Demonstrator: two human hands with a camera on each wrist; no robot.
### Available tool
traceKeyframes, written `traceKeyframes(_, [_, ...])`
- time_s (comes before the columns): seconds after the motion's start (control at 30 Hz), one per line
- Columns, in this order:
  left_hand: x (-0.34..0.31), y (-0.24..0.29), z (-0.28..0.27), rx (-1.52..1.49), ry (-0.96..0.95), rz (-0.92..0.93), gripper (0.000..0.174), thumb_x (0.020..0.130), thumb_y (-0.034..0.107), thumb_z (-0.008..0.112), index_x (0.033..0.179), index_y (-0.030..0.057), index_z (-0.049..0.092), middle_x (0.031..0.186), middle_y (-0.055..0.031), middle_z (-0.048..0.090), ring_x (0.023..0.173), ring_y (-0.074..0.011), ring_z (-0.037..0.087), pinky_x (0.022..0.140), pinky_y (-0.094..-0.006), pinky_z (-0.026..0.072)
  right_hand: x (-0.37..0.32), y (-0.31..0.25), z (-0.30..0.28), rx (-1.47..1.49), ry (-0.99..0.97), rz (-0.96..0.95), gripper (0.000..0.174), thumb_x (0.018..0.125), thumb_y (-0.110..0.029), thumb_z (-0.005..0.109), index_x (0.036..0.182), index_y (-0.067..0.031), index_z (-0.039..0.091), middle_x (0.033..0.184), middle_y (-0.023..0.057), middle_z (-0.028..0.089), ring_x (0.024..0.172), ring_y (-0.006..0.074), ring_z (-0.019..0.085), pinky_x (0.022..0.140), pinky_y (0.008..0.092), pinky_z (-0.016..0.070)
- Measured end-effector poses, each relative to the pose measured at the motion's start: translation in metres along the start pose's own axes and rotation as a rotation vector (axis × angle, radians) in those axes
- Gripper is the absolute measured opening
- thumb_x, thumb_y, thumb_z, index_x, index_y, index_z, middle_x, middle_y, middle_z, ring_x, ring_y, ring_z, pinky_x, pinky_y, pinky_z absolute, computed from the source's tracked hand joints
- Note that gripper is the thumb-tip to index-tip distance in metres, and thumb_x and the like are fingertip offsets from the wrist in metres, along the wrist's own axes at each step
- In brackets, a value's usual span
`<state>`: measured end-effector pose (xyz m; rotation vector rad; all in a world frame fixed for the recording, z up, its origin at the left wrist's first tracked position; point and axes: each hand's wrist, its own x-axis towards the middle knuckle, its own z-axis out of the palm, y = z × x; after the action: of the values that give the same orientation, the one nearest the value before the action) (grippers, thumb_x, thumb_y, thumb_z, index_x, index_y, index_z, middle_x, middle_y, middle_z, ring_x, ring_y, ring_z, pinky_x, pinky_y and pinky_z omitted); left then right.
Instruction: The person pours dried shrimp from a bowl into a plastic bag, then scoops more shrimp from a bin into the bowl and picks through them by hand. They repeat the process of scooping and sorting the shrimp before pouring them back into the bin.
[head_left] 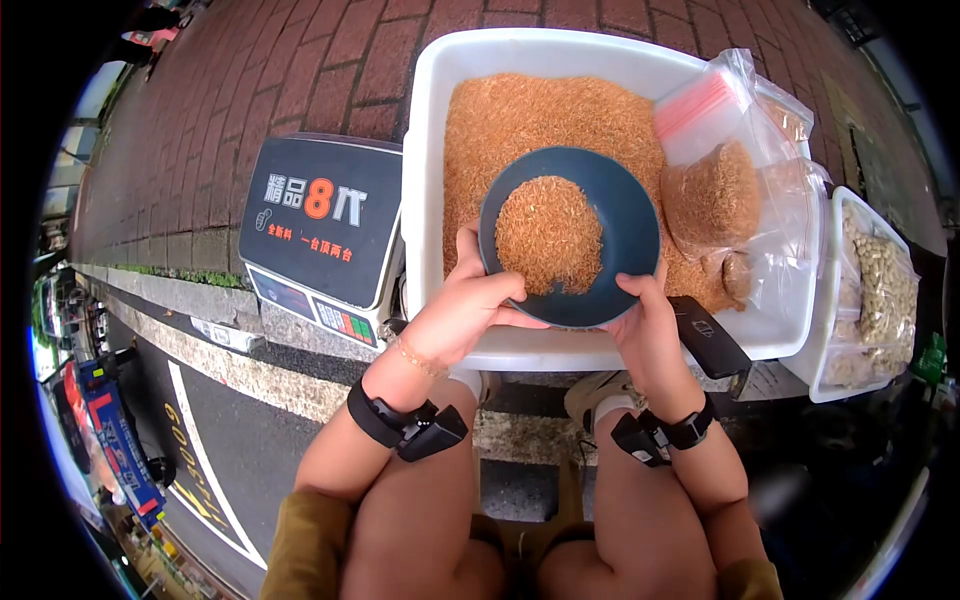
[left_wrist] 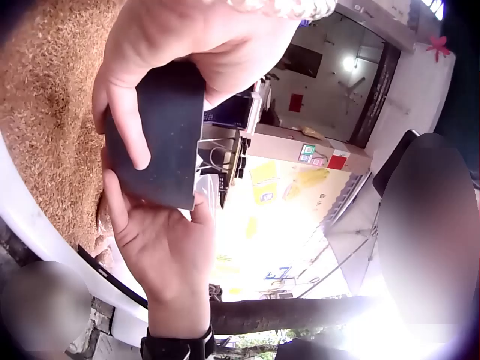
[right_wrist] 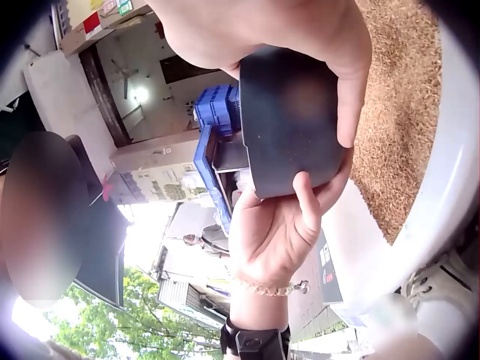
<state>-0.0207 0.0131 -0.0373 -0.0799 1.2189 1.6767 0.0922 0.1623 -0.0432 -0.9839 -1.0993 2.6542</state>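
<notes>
Over the white tub [head_left: 430,130], a dark blue-grey bowl [head_left: 630,225] is held with a mound of small orange-brown dried bits [head_left: 548,230] inside. My left hand [head_left: 478,285] grips the bowl's near left side, thumb over the rim. At the near right side, my right hand [head_left: 645,315] grips it too, its thumb at the rim and fingers underneath. Both wrist views show the fingers spread along the bowl's dark outer wall [left_wrist: 161,127]. Beneath the bowl, the tub holds a large heap of the same dried bits [head_left: 545,105].
Clear plastic bags [head_left: 770,200], one filled with the dried bits, lie in the tub's right side. A black-topped scale [head_left: 320,215] stands left of the tub. Right of it is a smaller white tub [head_left: 830,300] with bagged pale goods. A black object [head_left: 710,340] overlaps the near right rim.
</notes>
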Motion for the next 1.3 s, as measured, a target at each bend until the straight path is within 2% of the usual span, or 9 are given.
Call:
traceKeyframes(0.1, [0.007,-0.006,0.002,-0.072,0.031,-0.066,0.067,0.074,-0.005,0.043,0.130,0.0100,0.011,0.115,-0.0126,0.041,0.098,-0.0209,0.052,0.068,-0.0318,0.0534,0.008,0.009,-0.004,0.019,0.038,0.106,0.056,0.074,-0.005,0.040,0.126,-0.0155,0.019,0.114,0.0078,0.037,0.102,0.0178,0.046,0.075,0.0311,0.0476])
traceKeyframes(0.2, [0.008,-0.009,-0.002,0.081,0.041,0.121,0.069,0.072,-0.009,0.040,0.132,0.0130,0.015,0.117,-0.0112,0.040,0.091,-0.0189,0.053,0.074,-0.0418,0.0518,0.003,0.012,-0.006,-0.316,-0.039,-0.307,0.076,0.069,0.002,0.035,0.136,-0.0203,0.008,0.111,0.0064,0.040,0.088,0.0135,0.045,0.066,0.0255,0.0450])
traceKeyframes(0.33, [0.014,-0.004,0.000,0.129,0.066,0.054,0.071,0.071,-0.009,0.038,0.134,0.0151,0.013,0.114,-0.0097,0.041,0.089,-0.0164,0.051,0.072,-0.0346,0.0507,0.016,0.012,-0.007,-0.065,0.054,0.058,0.075,0.068,0.003,0.035,0.135,-0.0191,0.013,0.112,0.0058,0.039,0.091,0.0135,0.045,0.070,0.0257,0.0447])
traceKeyframes(0.43, [0.006,-0.003,0.004,0.074,0.106,-0.026,0.072,0.071,-0.009,0.037,0.134,0.0146,0.015,0.110,-0.0087,0.043,0.092,-0.0161,0.050,0.068,-0.0300,0.0500,0.003,0.004,0.004,-0.141,0.040,-0.012,0.075,0.067,0.003,0.036,0.135,-0.0182,0.012,0.113,0.0056,0.039,0.093,0.0131,0.045,0.070,0.0266,0.0453])
traceKeyframes(0.57, [0.003,-0.001,0.004,0.138,0.043,0.220,0.070,0.070,-0.010,0.037,0.134,0.0138,0.017,0.107,-0.0071,0.043,0.083,-0.0134,0.049,0.060,-0.0237,0.0460,0.004,0.011,-0.002,-0.257,0.031,-0.143,0.076,0.067,0.003,0.037,0.135,-0.0176,0.012,0.113,0.0058,0.039,0.090,0.0120,0.045,0.066,0.0244,0.0445])
traceKeyframes(0.63, [-0.001,0.001,0.008,0.123,0.120,0.034,0.070,0.069,-0.010,0.036,0.133,0.0132,0.019,0.107,-0.0062,0.043,0.085,-0.0120,0.047,0.060,-0.0195,0.0408,0.000,0.006,0.006,-0.176,0.050,-0.045,0.076,0.067,0.003,0.036,0.136,-0.0165,0.010,0.115,0.0057,0.038,0.084,0.0099,0.043,0.063,0.0200,0.0407])
traceKeyframes(0.77, [-0.004,-0.002,0.002,0.186,0.052,0.174,0.067,0.071,-0.006,0.037,0.131,0.0121,0.014,0.111,-0.0107,0.042,0.087,-0.0160,0.052,0.059,-0.0298,0.0526,-0.006,0.009,0.001,-0.315,-0.031,-0.286,0.077,0.067,0.003,0.036,0.136,-0.0153,0.009,0.117,0.0062,0.037,0.082,0.0089,0.042,0.060,0.0184,0.0383])
traceKeyframes(0.83, [0.001,-0.005,0.003,0.156,0.082,0.172,0.067,0.070,-0.006,0.037,0.131,0.0109,0.014,0.112,-0.0103,0.041,0.087,-0.0158,0.051,0.059,-0.0290,0.0523,0.005,0.010,-0.001,-0.163,0.080,-0.054,0.071,0.068,0.004,0.037,0.135,-0.0130,0.020,0.106,0.0024,0.044,0.086,0.0097,0.045,0.067,0.0196,0.0384])
traceKeyframes(1.3, [-0.007,0.001,0.004,0.271,0.068,0.300,0.069,0.068,-0.010,0.039,0.131,0.0103,0.020,0.098,-0.0046,0.044,0.076,-0.0092,0.044,0.060,-0.0213,0.0393,-0.011,0.008,0.001,-0.218,-0.028,-0.258,0.081,0.064,0.008,0.036,0.137,-0.0107,0.006,0.122,0.0051,0.034,0.092,0.0097,0.040,0.071,0.0191,0.0375])
